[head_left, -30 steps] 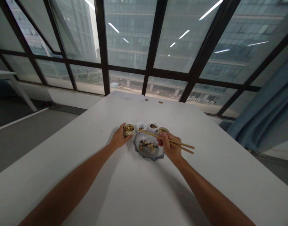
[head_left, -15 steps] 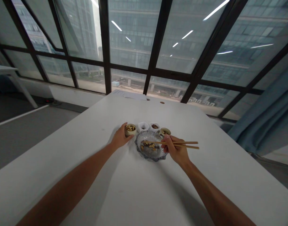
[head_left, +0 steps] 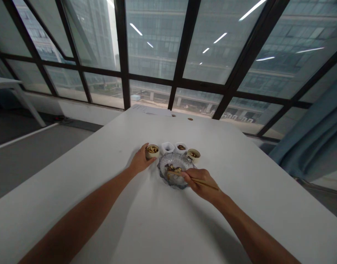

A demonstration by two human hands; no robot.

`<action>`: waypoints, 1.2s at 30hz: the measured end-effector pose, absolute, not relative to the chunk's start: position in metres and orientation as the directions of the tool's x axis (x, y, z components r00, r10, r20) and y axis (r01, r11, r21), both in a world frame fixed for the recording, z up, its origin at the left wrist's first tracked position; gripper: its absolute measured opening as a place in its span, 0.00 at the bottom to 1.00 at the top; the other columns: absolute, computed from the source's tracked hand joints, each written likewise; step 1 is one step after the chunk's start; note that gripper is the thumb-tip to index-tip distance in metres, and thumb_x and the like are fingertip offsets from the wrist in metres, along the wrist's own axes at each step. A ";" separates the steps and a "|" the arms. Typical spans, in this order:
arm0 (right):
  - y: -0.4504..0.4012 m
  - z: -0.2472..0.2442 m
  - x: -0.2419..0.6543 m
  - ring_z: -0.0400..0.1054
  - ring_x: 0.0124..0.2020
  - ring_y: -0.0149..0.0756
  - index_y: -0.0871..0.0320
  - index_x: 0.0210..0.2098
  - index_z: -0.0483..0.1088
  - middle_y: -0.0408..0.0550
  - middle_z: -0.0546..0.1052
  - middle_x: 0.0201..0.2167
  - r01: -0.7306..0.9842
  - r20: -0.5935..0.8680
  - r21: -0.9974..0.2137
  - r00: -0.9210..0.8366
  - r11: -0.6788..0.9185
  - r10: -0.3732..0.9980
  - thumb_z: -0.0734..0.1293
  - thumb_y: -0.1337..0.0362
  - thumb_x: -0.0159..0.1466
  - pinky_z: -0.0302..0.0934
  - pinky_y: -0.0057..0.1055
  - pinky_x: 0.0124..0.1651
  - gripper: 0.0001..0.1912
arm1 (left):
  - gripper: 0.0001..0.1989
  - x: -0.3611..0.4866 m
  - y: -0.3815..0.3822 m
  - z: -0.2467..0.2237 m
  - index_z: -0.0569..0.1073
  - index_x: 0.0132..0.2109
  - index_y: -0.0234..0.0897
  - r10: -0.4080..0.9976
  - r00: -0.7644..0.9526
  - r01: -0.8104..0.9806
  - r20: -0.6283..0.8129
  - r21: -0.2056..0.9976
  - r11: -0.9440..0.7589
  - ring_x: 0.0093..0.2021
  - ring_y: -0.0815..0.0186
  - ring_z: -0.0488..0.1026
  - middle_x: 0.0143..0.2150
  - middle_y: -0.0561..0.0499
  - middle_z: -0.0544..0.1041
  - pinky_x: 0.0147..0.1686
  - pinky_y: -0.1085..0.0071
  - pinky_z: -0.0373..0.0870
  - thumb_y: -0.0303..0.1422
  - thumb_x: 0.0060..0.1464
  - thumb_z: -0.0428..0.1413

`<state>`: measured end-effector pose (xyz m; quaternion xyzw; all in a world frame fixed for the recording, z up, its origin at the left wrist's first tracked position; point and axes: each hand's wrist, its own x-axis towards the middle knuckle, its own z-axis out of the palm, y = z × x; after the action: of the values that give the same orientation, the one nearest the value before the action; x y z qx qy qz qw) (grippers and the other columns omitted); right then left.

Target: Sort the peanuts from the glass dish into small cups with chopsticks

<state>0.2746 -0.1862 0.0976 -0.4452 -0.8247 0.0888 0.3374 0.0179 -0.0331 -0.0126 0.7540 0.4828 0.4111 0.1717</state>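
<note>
My left hand is wrapped round the left side of a small round cup holding pale, nut-like pieces. My right hand grips wooden chopsticks, whose tips are down in a clear, scalloped glass bowl. Mixed small pieces lie in the bowl. Behind it are a white cup with something dark inside and a second white cup with brown pieces. At the bowl's back right stands another round cup with some pieces in it.
Paper sheets and two small round items, one of them brown, lie at the far end of the white table. Beyond are tall windows, a blue curtain on the right and another table at the left.
My right hand has moved down and slightly left, uncovering the right-hand cup. The chopsticks now slant down into the bowl and lie closer together. My left hand stays on its cup.
</note>
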 end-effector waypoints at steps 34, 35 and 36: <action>-0.170 0.067 0.320 0.70 0.16 0.31 0.58 0.25 0.75 0.47 0.78 0.18 0.640 0.649 -0.669 0.253 0.379 0.718 0.59 0.45 0.69 0.66 0.27 0.21 0.28 | 0.33 0.057 -0.043 0.046 0.61 0.63 0.36 0.807 0.307 0.744 0.505 0.401 -0.534 0.63 0.52 0.66 0.62 0.39 0.70 0.63 0.54 0.61 0.45 0.55 0.58; -0.166 0.067 0.321 0.70 0.16 0.31 0.58 0.26 0.75 0.47 0.77 0.18 0.637 0.652 -0.674 0.273 0.375 0.707 0.59 0.44 0.69 0.66 0.27 0.21 0.28 | 0.33 0.070 -0.042 0.053 0.61 0.63 0.36 0.801 0.364 0.748 0.476 0.363 -0.556 0.64 0.51 0.66 0.62 0.39 0.70 0.64 0.54 0.59 0.45 0.55 0.58; -0.161 0.067 0.322 0.70 0.16 0.31 0.59 0.27 0.75 0.47 0.77 0.18 0.632 0.653 -0.681 0.293 0.371 0.699 0.59 0.44 0.69 0.66 0.27 0.21 0.28 | 0.34 0.083 -0.040 0.060 0.61 0.63 0.36 0.803 0.402 0.756 0.441 0.334 -0.562 0.64 0.51 0.66 0.62 0.38 0.70 0.65 0.53 0.57 0.45 0.54 0.58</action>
<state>0.3225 -0.1608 0.0668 -0.5601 -0.5938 0.0290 0.5769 0.0832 -0.0402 0.0602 0.8362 0.4661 0.2863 0.0404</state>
